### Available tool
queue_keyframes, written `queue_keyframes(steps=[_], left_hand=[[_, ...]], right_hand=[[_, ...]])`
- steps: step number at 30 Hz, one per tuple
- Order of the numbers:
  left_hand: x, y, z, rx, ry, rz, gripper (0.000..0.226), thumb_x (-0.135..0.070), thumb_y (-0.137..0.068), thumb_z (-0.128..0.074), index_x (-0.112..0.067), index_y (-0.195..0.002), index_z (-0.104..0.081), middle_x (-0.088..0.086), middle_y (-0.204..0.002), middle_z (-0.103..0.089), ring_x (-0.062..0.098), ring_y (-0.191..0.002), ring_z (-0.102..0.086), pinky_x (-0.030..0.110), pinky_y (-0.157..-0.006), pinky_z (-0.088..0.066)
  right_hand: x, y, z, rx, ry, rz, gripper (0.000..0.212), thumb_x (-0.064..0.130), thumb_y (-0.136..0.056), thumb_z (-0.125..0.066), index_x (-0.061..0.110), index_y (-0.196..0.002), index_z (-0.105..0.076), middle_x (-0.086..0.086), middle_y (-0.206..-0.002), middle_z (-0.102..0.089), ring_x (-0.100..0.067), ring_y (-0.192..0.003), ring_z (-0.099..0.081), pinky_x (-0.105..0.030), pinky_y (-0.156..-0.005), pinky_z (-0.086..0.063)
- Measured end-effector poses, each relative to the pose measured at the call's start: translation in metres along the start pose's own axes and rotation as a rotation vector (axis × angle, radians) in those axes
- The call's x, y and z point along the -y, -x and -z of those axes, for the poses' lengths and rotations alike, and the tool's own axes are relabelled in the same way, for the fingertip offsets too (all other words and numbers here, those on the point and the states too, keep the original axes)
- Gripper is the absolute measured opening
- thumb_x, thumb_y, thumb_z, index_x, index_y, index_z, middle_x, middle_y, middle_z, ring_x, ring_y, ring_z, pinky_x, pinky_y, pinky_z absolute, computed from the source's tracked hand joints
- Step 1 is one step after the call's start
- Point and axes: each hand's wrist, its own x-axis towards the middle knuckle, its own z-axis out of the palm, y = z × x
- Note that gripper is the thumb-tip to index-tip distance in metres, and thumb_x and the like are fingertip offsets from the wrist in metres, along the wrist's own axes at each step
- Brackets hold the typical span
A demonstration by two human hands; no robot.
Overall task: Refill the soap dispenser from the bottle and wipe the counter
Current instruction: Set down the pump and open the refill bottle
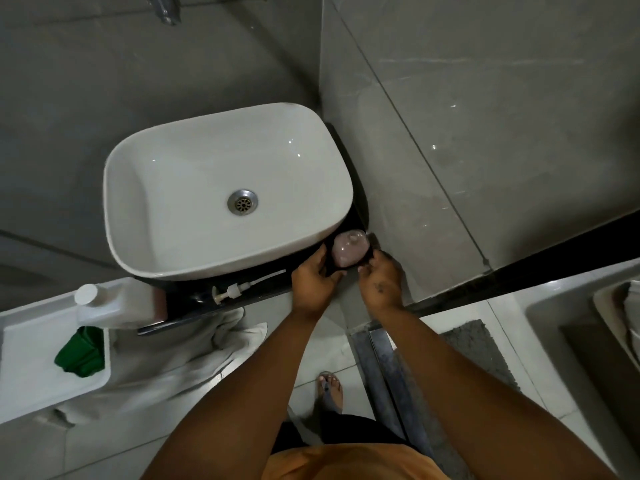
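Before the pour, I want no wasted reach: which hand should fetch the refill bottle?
Left. The bottle stands at the counter's left end, on the left hand's side; the right hand is farther, beside the dispenser.

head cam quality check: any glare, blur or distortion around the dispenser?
Head view: dim, flat light; wide-angle bending at the edges; small glare spots on the sink rim and wall tiles. The soap dispenser between the left hand and right hand is soft, low-contrast against the dark counter.
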Motion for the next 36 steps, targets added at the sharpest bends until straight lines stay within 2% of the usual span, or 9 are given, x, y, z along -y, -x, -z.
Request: queue_keyframes(steps=[5,9,12,16,21,25,30,33,36], left_hand=[[0.039,0.065,0.06,-0.137,0.137,0.187,0.06,0.004,-0.076,-0.085,-0.006,-0.132,-0.065,0.006,-0.13,-0.069,0.016,-0.115,-0.067,0.013,-0.093,-0.053],[0.075,0.129,0.159,-0.52,0.278,0.362,0.038,0.016,-0.073,-0.081,-0.013,-0.094,-0.067,0.012,-0.094,-0.071,0.03,-0.093,-0.067,0.043,-0.093,-0.059],[0.079,0.144,0.244,-0.66,0.268,0.364,0.044,0.02,-0.072,-0.079,-0.015,-0.089,-0.059,0.007,-0.085,-0.061,0.029,-0.092,-0.059,0.031,-0.078,-0.06],[0.07,0.12,0.328,-0.518,0.064,0.267,0.07,0.008,-0.065,-0.091,-0.015,-0.12,-0.054,0.003,-0.109,-0.061,0.011,-0.09,-0.063,0.012,-0.07,-0.056],[0.056,0.076,0.374,-0.172,-0.186,0.148,0.102,-0.004,-0.057,-0.097,-0.031,-0.144,-0.051,-0.002,-0.131,-0.063,0.006,-0.11,-0.067,0.024,-0.086,-0.06],[0.054,0.062,0.376,-0.171,-0.242,0.086,0.09,-0.007,-0.057,-0.097,-0.021,-0.137,-0.059,0.001,-0.127,-0.069,0.021,-0.116,-0.066,0.044,-0.099,-0.058],[0.046,0.076,0.372,-0.218,-0.241,0.058,0.082,-0.021,-0.052,-0.1,-0.026,-0.126,-0.064,-0.012,-0.114,-0.071,0.0,-0.103,-0.067,0.034,-0.094,-0.058],[0.023,0.086,0.369,-0.253,-0.141,0.005,0.078,-0.026,-0.05,-0.101,-0.025,-0.12,-0.064,-0.009,-0.115,-0.073,0.005,-0.107,-0.069,0.034,-0.095,-0.059],[-0.014,0.097,0.369,-0.31,-0.084,-0.072,0.071,-0.03,-0.049,-0.102,-0.029,-0.111,-0.067,-0.008,-0.108,-0.077,0.012,-0.102,-0.074,0.035,-0.089,-0.062]], right_hand=[[0.001,0.038,-0.021,0.124,0.037,0.041,0.019,-0.003,-0.087,-0.071,-0.007,-0.105,-0.074,-0.024,-0.103,-0.076,-0.035,-0.098,-0.073,-0.033,-0.091,-0.053],[0.034,0.075,-0.075,0.35,-0.093,0.036,0.011,0.006,-0.086,-0.077,0.009,-0.096,-0.078,-0.007,-0.093,-0.079,-0.023,-0.089,-0.075,-0.013,-0.076,-0.052],[0.077,0.1,-0.128,0.546,-0.202,0.015,0.008,0.013,-0.089,-0.075,0.02,-0.089,-0.078,-0.005,-0.09,-0.077,-0.027,-0.09,-0.074,-0.035,-0.086,-0.06],[0.132,0.126,-0.187,0.686,-0.41,-0.16,0.019,0.02,-0.094,-0.071,0.027,-0.076,-0.071,-0.006,-0.08,-0.072,-0.025,-0.083,-0.069,-0.048,-0.092,-0.058],[0.169,0.138,-0.222,0.72,-0.543,-0.249,0.013,0.031,-0.096,-0.069,0.028,-0.084,-0.068,0.006,-0.08,-0.072,-0.017,-0.082,-0.068,-0.031,-0.08,-0.061],[0.176,0.141,-0.228,0.731,-0.47,-0.208,0.012,0.029,-0.098,-0.066,0.022,-0.106,-0.071,0.001,-0.087,-0.072,-0.02,-0.089,-0.067,-0.035,-0.087,-0.06],[0.186,0.141,-0.205,0.801,-0.387,-0.16,0.027,0.023,-0.101,-0.063,0.009,-0.124,-0.068,-0.011,-0.11,-0.073,-0.02,-0.096,-0.07,-0.027,-0.077,-0.06],[0.211,0.138,-0.168,0.85,-0.329,-0.031,0.012,0.02,-0.101,-0.062,0.019,-0.101,-0.074,-0.011,-0.105,-0.076,-0.013,-0.081,-0.074,-0.021,-0.068,-0.062],[0.254,0.137,-0.117,0.725,-0.219,0.336,0.019,0.027,-0.098,-0.065,0.031,-0.081,-0.072,-0.002,-0.085,-0.078,-0.001,-0.062,-0.07,-0.018,-0.06,-0.059]])
